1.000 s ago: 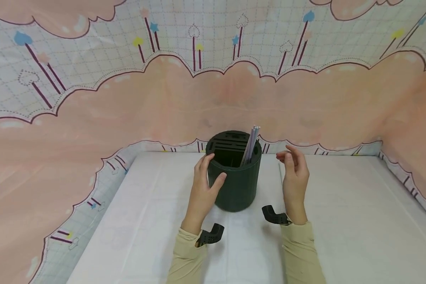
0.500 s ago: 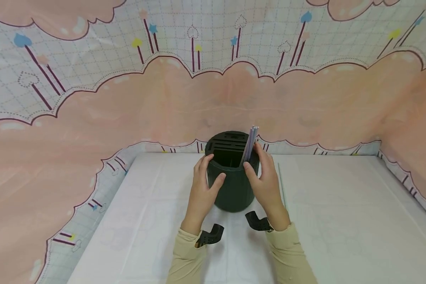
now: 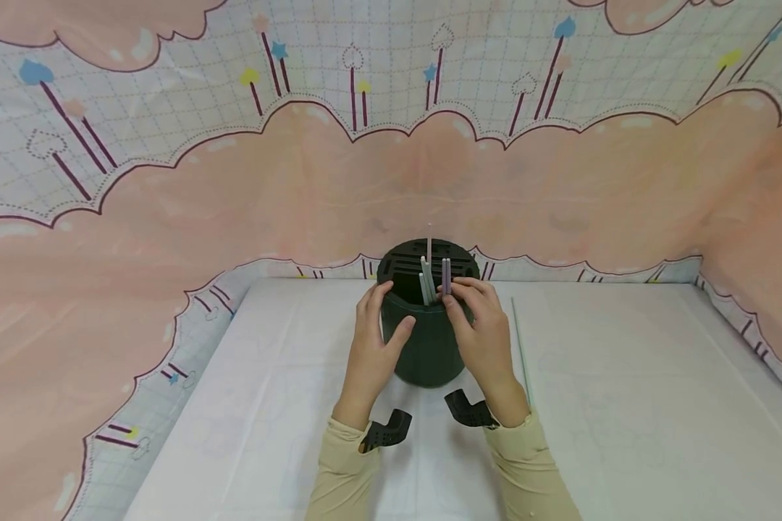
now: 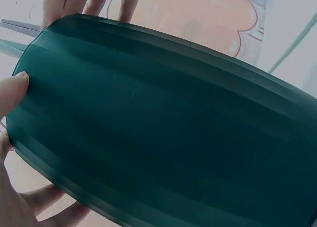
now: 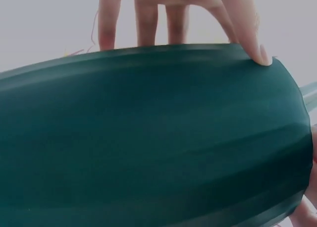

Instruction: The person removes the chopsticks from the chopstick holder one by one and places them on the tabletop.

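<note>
A dark green cylindrical pen holder [image 3: 423, 354] stands upright on the table, with slots at the back of its top and a wide opening in front. My left hand [image 3: 369, 354] grips it from the left, thumb on the front near the rim, fingers round the side. At the rim's right, my right hand [image 3: 485, 340] pinches a few thin purple sticks [image 3: 446, 275], thumb in front and fingertips behind. Pale green sticks [image 3: 426, 278] lean beside them in the opening, and one pale pink stick [image 3: 429, 242] rises higher behind. In the left wrist view the holder's wall [image 4: 163, 118] fills most of the picture.
A thin green stick [image 3: 521, 347] lies on the white table [image 3: 625, 398], just right of my right forearm. Behind the table hangs a pink and white patterned cloth [image 3: 339, 195], which also runs down both sides.
My right hand came left from beside the holder to its rim and the sticks. The bundle that leaned at the right has spread toward the middle. My left hand stays in place.
</note>
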`<state>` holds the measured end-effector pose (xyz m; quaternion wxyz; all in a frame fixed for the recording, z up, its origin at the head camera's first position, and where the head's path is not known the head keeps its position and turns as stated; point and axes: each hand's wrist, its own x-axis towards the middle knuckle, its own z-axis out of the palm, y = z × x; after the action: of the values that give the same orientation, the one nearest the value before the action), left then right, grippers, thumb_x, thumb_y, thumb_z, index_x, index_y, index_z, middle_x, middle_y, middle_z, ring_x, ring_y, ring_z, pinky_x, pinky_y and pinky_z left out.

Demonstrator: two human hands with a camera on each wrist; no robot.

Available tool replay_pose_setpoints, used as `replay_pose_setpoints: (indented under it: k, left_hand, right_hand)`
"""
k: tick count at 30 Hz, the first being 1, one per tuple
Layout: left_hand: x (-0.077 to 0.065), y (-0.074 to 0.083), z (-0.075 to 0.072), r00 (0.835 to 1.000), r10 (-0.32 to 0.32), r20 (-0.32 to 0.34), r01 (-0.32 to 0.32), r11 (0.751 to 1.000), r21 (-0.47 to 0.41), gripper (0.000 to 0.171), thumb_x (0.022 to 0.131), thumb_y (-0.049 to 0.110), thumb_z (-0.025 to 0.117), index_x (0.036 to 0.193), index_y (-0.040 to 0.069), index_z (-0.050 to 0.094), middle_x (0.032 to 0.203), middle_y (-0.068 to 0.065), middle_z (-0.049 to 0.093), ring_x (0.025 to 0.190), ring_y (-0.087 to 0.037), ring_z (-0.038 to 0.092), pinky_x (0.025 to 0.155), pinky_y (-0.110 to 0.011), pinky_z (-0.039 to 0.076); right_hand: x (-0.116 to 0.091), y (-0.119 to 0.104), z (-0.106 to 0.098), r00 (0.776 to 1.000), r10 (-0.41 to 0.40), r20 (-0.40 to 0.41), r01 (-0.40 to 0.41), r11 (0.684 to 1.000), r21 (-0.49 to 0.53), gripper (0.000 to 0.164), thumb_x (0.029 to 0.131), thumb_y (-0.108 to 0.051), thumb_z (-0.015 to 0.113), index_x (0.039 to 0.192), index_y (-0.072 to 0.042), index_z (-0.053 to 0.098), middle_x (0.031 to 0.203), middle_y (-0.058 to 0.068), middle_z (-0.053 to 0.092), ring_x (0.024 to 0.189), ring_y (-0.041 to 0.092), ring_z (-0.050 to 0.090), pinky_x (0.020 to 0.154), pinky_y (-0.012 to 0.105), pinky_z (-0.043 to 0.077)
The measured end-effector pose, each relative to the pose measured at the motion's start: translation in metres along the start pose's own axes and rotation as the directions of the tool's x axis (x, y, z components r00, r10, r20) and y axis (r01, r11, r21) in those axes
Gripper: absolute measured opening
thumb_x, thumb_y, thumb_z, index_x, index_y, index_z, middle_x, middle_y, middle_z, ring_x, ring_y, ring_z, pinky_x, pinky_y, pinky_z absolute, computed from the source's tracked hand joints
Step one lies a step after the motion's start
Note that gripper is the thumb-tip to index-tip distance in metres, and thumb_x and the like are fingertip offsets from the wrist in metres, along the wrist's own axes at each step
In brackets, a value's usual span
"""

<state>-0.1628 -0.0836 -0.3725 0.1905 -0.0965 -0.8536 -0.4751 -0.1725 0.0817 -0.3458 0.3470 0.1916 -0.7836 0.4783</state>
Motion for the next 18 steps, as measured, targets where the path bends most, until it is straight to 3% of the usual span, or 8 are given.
replay_pose_setpoints:
  k: [4, 9, 11, 18]
  left_hand:
    - [-0.0001, 0.0015, -0.0006, 1.000, -0.005, -0.008, 0.005, 1.000, 0.004, 0.057, 0.085, 0.052, 0.049, 0.135, 0.040, 0.025, 0.143, 0.006, 0.019, 0.129, -0.015, 0.024, 0.098, -0.049, 0.028]
    - [-0.0008, 0.0030, -0.0004, 1.000, -0.022, -0.004, 0.022, 1.000, 0.017, 0.058, 0.084, 0.054, 0.049, 0.135, 0.040, 0.025, 0.143, 0.006, 0.019, 0.129, -0.015, 0.024, 0.097, -0.050, 0.028]
    - [-0.0010, 0.0033, -0.0002, 1.000, -0.026, 0.001, 0.026, 0.999, 0.019, 0.058, 0.084, 0.054, 0.048, 0.135, 0.041, 0.025, 0.143, 0.006, 0.019, 0.129, -0.015, 0.024, 0.097, -0.049, 0.028]
    - [-0.0009, 0.0057, -0.0006, 1.000, -0.022, 0.008, 0.022, 1.000, 0.004, 0.057, 0.084, 0.054, 0.049, 0.135, 0.041, 0.026, 0.142, 0.007, 0.020, 0.128, -0.014, 0.025, 0.098, -0.049, 0.028]
  right_hand:
    - [0.0021, -0.0003, -0.0011, 0.997, 0.007, -0.074, -0.005, 1.000, 0.023, 0.017, 0.084, -0.014, 0.062, 0.097, -0.005, 0.067, 0.097, 0.003, 0.063, 0.098, 0.018, 0.056, 0.088, 0.034, 0.041]
    - [0.0033, 0.0006, -0.0031, 0.982, 0.030, -0.188, -0.024, 0.999, 0.039, 0.014, 0.083, -0.013, 0.063, 0.094, -0.007, 0.067, 0.088, 0.001, 0.068, 0.085, 0.015, 0.061, 0.078, 0.028, 0.045]
    - [0.0028, 0.0010, -0.0040, 0.980, 0.031, -0.198, -0.023, 0.999, 0.040, 0.014, 0.083, -0.013, 0.063, 0.095, -0.007, 0.067, 0.088, -0.001, 0.067, 0.082, 0.012, 0.061, 0.071, 0.026, 0.046]
    - [0.0045, -0.0051, -0.0082, 0.983, 0.046, -0.175, -0.014, 0.983, 0.183, 0.021, 0.083, -0.005, 0.062, 0.103, -0.003, 0.063, 0.094, -0.003, 0.064, 0.089, 0.014, 0.057, 0.081, 0.028, 0.044]
